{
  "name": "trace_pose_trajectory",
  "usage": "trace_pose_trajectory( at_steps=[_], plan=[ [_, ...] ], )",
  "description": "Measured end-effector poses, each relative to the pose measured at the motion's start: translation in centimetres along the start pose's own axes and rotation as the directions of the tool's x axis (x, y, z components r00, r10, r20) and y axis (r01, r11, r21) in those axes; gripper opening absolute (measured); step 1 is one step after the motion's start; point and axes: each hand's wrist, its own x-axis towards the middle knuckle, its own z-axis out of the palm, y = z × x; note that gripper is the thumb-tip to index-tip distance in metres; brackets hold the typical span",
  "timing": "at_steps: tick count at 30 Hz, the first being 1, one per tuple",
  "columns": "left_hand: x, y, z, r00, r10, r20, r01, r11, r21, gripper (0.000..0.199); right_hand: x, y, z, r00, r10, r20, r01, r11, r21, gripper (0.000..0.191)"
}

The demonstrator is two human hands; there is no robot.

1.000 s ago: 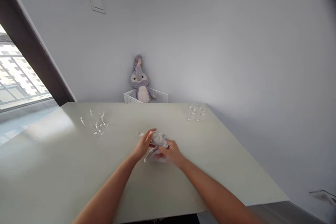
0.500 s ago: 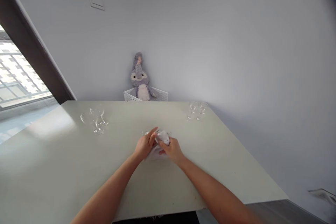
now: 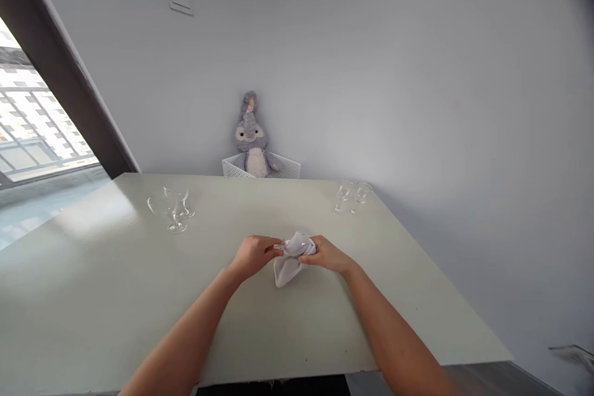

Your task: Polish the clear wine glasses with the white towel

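My right hand [image 3: 327,252] is closed round a white cloth [image 3: 299,246], thumb on the near side. One corner of the cloth hangs down toward the tabletop. Between the cloth and my left hand [image 3: 257,255] shows a small clear part of a glass [image 3: 284,245]; the rest of it is covered by the cloth. My left fingers pinch this clear part, thumb below and fingers above. Both hands are over the middle of the pale table [image 3: 241,322].
Two wide stemmed glasses [image 3: 176,223] stand at the left of the table. Two smaller stemmed glasses [image 3: 342,193] stand at the far right corner. Behind the far edge, a grey plush toy [image 3: 256,161] sits in a white perforated basket [image 3: 290,167] against the wall.
Both hands have shifted slightly right and drawn apart. My left hand has turned from flat beside the cloth to a pinch. More of the cloth now shows. The view has shifted slightly.
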Motion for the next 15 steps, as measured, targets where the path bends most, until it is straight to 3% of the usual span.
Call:
trace_pose_trajectory(
  at_steps=[2, 4, 6, 8, 9, 11, 12, 13, 14, 15],
  plan=[
    [0.0, 0.2, -0.5, 0.978, -0.108, 0.179, 0.148, 0.962, -0.230, 0.033, -0.3, -0.4, -0.6, 0.997, -0.079, -0.017, 0.072, 0.961, -0.266, 0.018],
    [0.0, 0.2, -0.9, 0.929, -0.137, 0.343, 0.277, 0.873, -0.401, 0.036, -0.2, -0.4, -1.2, 0.981, -0.182, -0.065, 0.132, 0.876, -0.464, 0.014],
    [0.2, 0.0, -1.3, 0.899, -0.158, 0.409, 0.368, 0.779, -0.507, 0.036, 0.1, 0.0, -1.8, 0.952, -0.283, -0.117, 0.163, 0.792, -0.589, 0.014],
    [0.4, -0.4, -1.4, 0.896, -0.222, 0.383, 0.419, 0.709, -0.568, 0.035, 0.4, 0.6, -2.3, 0.891, -0.382, -0.244, 0.119, 0.716, -0.688, 0.017],
    [0.5, -0.6, -1.4, 0.900, -0.267, 0.346, 0.430, 0.684, -0.589, 0.036, 0.5, 0.9, -2.5, 0.824, -0.447, -0.349, 0.057, 0.678, -0.733, 0.019],
    [0.8, -1.1, -1.2, 0.900, -0.373, 0.225, 0.429, 0.665, -0.612, 0.036, 0.5, 1.4, -2.5, 0.607, -0.584, -0.539, -0.124, 0.601, -0.790, 0.024],
    [0.8, -1.2, -1.1, 0.895, -0.419, 0.153, 0.419, 0.674, -0.608, 0.036, 0.6, 1.5, -2.1, 0.507, -0.643, -0.574, -0.200, 0.560, -0.804, 0.027],
    [0.9, -1.2, -0.9, 0.888, -0.453, 0.081, 0.410, 0.698, -0.587, 0.035, 0.6, 1.5, -1.5, 0.465, -0.690, -0.554, -0.237, 0.506, -0.829, 0.031],
    [0.9, -1.1, -0.6, 0.884, -0.466, 0.023, 0.402, 0.736, -0.544, 0.035, 0.7, 1.4, -0.6, 0.489, -0.724, -0.487, -0.225, 0.434, -0.872, 0.034],
    [0.9, -0.8, -0.2, 0.891, -0.453, -0.022, 0.389, 0.788, -0.477, 0.032, 0.8, 1.3, 0.3, 0.556, -0.739, -0.381, -0.167, 0.350, -0.922, 0.038]
  ],
)
